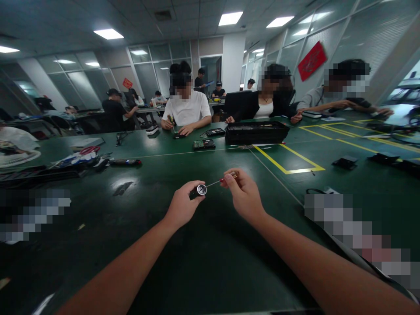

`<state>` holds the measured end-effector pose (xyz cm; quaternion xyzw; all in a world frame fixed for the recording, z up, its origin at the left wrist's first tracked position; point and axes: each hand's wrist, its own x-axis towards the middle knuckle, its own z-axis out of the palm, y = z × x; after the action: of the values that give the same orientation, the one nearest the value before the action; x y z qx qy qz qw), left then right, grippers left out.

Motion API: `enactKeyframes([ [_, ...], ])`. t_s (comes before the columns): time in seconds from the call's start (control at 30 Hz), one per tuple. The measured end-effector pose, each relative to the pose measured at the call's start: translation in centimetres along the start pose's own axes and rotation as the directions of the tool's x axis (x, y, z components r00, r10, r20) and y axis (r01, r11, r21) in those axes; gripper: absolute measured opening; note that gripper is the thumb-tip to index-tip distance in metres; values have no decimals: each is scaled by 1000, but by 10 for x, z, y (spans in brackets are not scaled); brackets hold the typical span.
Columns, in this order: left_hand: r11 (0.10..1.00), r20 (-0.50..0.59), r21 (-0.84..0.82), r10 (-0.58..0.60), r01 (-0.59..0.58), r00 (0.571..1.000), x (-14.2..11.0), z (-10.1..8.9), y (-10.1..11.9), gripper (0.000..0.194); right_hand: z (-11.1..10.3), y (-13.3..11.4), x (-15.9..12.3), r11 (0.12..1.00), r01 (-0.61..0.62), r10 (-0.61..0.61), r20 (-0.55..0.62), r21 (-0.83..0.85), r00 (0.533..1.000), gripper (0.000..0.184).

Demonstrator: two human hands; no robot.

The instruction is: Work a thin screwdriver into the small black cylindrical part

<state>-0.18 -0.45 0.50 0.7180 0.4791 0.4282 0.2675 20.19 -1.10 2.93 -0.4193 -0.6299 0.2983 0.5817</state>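
Observation:
Over the green table, my left hand [185, 203] is closed around a small black cylinder [201, 190] with a silver ring at its round end, which faces me. From the right, my right hand [244, 192] pinches a screwdriver [215, 182] with a thin metal shaft and a red collar. The shaft points left and its tip is at the cylinder's upper edge; whether they touch I cannot tell. Fingers hide most of the handle, and a gold-brown piece [233, 174] shows between them.
A black bin [257, 132] stands across the table, near a circuit board [204, 144]. Yellow tape [305, 169] marks rectangles at right. A dark pen-like tool [125, 162] and cables [78, 157] lie left. Opposite, a person in white [187, 105] works with a tool.

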Motion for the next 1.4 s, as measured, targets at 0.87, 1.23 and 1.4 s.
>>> enactKeyframes([
  [0.87,987,107,132,82,-96,991,0,-5,0,41,-6,-9,4,931,27,-26,8,-363,1000,31],
  [1.23,969,158,241,12,-51,987,1,-5,2,38,-8,-7,9,916,-63,73,11,-396,997,40],
  [1.4,960,171,274,4,-52,985,0,-5,4,38,-7,0,8,963,-95,109,41,-252,993,30],
])
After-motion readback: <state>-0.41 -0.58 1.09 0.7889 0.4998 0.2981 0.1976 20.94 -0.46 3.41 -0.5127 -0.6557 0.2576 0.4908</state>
